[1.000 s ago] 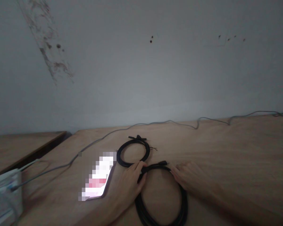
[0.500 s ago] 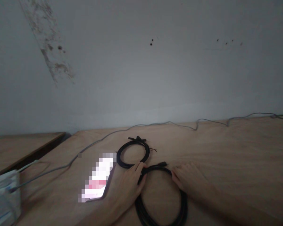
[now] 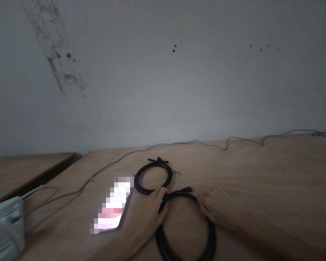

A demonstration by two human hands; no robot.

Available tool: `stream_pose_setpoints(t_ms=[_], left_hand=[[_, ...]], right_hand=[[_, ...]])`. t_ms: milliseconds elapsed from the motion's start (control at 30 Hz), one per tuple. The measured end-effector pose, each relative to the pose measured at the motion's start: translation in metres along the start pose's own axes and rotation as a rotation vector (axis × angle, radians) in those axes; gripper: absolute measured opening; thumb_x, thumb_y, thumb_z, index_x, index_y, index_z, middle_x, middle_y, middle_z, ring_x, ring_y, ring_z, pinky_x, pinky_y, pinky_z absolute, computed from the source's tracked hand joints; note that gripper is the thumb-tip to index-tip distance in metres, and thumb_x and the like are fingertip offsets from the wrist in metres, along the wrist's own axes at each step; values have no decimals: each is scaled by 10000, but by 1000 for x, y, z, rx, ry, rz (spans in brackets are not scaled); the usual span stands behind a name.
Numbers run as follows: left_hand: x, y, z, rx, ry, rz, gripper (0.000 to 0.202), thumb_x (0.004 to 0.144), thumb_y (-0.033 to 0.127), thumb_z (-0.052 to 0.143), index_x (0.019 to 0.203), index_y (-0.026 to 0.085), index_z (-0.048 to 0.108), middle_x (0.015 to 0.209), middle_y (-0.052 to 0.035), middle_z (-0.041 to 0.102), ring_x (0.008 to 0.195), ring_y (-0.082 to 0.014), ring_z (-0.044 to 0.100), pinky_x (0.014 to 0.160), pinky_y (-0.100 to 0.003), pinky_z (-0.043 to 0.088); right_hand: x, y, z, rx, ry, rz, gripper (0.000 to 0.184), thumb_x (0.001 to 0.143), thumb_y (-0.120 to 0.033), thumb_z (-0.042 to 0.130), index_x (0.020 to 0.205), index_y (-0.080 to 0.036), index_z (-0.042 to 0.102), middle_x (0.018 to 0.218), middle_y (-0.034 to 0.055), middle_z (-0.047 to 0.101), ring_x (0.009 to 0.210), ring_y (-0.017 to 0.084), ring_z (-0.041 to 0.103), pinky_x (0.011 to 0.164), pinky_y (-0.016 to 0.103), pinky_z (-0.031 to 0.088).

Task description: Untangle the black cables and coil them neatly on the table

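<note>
My left hand [image 3: 149, 214] grips the upper left of a coiled black cable [image 3: 212, 239], its thumb inside the loop and its fingertips near a second, smaller black cable coil [image 3: 169, 177]. My right hand [image 3: 216, 206] holds the first coil's upper right side. The first coil's lower edge runs out of view. A short black plug [image 3: 187, 189] sticks out at the top of that coil. Thin bare wires [image 3: 176, 173] poke from the smaller coil, which lies farther away on the wooden table [image 3: 263, 170].
A phone [image 3: 112, 204] with a pixelated bright screen lies left of my left hand. A thin grey cable [image 3: 179, 142] runs along the table's far edge by the wall. A white object [image 3: 5, 228] sits at lower left, beside a lower wooden surface [image 3: 24, 174].
The view has tilted slightly. My hands and both coils have barely moved.
</note>
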State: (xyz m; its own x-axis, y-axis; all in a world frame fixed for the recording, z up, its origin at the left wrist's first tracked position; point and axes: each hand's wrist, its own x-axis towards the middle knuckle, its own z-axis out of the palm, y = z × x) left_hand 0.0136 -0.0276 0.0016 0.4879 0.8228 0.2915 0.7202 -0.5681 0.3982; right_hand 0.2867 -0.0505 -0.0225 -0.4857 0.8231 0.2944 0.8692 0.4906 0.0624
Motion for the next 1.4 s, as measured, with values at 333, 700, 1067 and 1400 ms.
stream_pose_setpoints(t_ms=[333, 700, 1067, 1400], left_hand=[[2, -1, 2, -20, -30, 6, 239, 939, 137, 544, 1159, 223, 584, 1164, -70, 699, 1064, -274, 687, 916, -423, 538], [-1, -5, 2, -33, -34, 0, 236, 947, 172, 555, 1167, 254, 584, 1163, -45, 702, 1049, -267, 683, 898, -411, 526], [0, -5, 2, -41, -17, 0, 244, 922, 182, 568, 1156, 247, 592, 1149, -50, 703, 1027, -264, 683, 888, -406, 535], [0, -6, 3, -50, -26, -1, 228, 939, 208, 551, 1159, 251, 593, 1146, -51, 699, 1016, -260, 678, 887, -405, 533]], right_hand=[[7, -14, 1, 289, -103, 424, 235, 882, -213, 568, 698, -202, 714, 702, 38, 726, 652, 187, 647, 617, 283, 381], [1, 1, -1, 276, -46, 200, 215, 880, -296, 597, 689, -203, 632, 674, 4, 655, 637, 161, 569, 611, 292, 307], [-8, 21, -23, 499, 77, -173, 230, 884, -200, 545, 1082, -251, 649, 969, 38, 716, 844, 202, 664, 779, 326, 495], [-3, 26, -9, 385, 76, -188, 225, 1012, -262, 502, 1014, -241, 726, 1049, 67, 747, 951, 214, 693, 868, 342, 518]])
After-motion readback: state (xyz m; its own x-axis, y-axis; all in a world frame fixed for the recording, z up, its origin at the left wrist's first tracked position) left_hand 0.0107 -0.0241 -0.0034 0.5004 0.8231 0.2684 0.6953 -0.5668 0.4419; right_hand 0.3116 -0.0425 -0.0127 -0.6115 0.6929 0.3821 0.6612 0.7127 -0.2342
